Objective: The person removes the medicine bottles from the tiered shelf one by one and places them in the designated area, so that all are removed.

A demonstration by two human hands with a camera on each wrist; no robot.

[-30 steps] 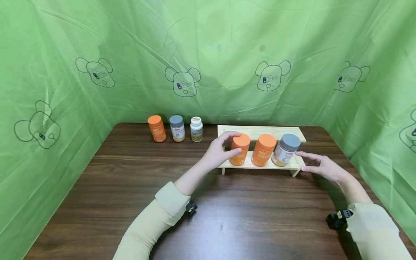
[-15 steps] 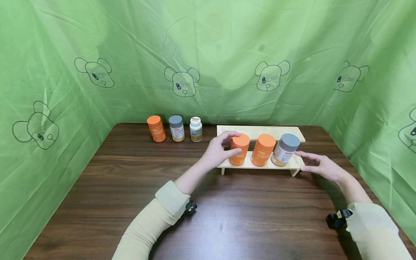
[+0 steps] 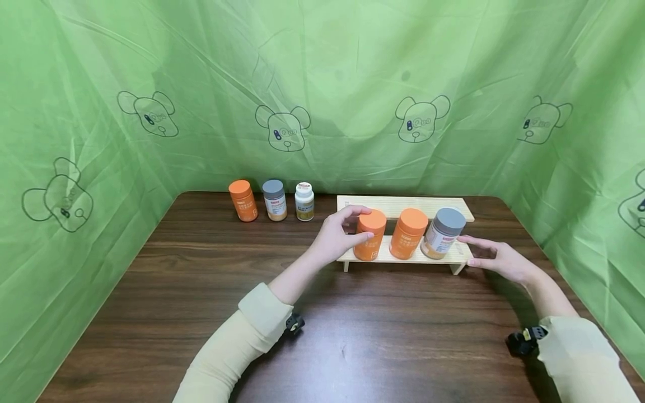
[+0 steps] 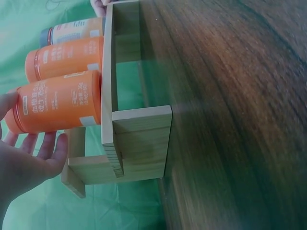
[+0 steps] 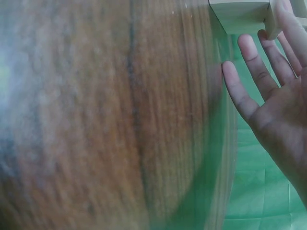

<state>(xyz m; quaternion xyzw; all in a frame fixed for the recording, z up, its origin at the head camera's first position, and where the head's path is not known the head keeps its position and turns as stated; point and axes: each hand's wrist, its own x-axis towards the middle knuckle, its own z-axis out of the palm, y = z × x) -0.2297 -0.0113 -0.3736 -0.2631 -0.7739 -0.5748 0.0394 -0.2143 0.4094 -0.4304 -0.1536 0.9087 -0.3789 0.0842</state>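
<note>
The left hand (image 3: 342, 235) grips the left orange jar (image 3: 370, 246), which stands at the left end of the lower tier of the 2-tier wooden rack (image 3: 403, 201), at that tier's front edge. The thumb lies across the jar's front and the 4 fingers curve round behind it, the hand opened only as wide as the jar. The right hand (image 3: 496, 261) is spread, fingers mostly straight, with its thumb and index fingertips at the rack's right end and nothing lifted in it; how firmly it presses there, I cannot tell.

The left orange jar is lidded, so its contents are hidden. Its long axis is upright, lid up and base on the tier; its white print faces the front edge of the table (image 3: 322, 347).

Beside it on the same tier stand 2 more lidded jars: the middle orange jar (image 3: 407, 235), then the grey-lidded jar (image 3: 442, 235) near the right end.

Along the table's back edge, towards the back left corner, 3 closed containers stand upright and apart: a small orange jar (image 3: 244, 201), a small grey jar (image 3: 275, 200) and a white bottle (image 3: 304, 201). What they contain cannot be seen.
</note>
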